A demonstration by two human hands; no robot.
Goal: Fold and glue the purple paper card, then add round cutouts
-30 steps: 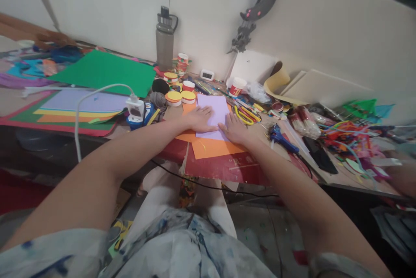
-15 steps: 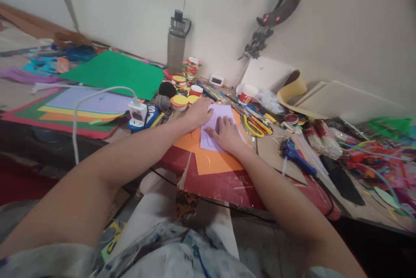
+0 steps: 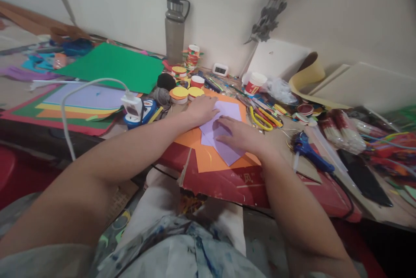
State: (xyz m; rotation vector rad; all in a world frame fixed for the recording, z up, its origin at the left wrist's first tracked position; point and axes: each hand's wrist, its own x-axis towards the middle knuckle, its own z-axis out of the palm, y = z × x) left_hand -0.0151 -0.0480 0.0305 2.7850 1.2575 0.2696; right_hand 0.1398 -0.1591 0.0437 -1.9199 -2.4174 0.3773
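On the work surface, a lilac paper sheet point(image 3: 229, 155) lies turned at an angle over another lilac layer point(image 3: 206, 139). Beneath both spreads orange paper point(image 3: 208, 161). My left hand point(image 3: 202, 109) rests flat at the upper left edge of the lilac paper, fingers stretched out. Over the right side of the same sheet is my right hand point(image 3: 238, 134), its fingers slightly bent and thumb held apart. A gap with shadow shows between its fingers and thumb, and nothing is gripped there. I cannot tell whether its fingertips touch the paper.
Yellow-topped round pieces point(image 3: 179, 93) and a red-and-white paper cup point(image 3: 255, 83) stand behind my hands. Yellow-handled scissors point(image 3: 261, 119) and a blue glue gun point(image 3: 310, 153) lie to the right. A charger with a white cable point(image 3: 132, 109) is on the left. A grey bottle point(image 3: 174, 31) stands against the wall.
The top lilac sheet has turned, its lower corner now pointing down to the right. My right hand has lifted from lying flat and shifted slightly right. The camera view has shifted a little.
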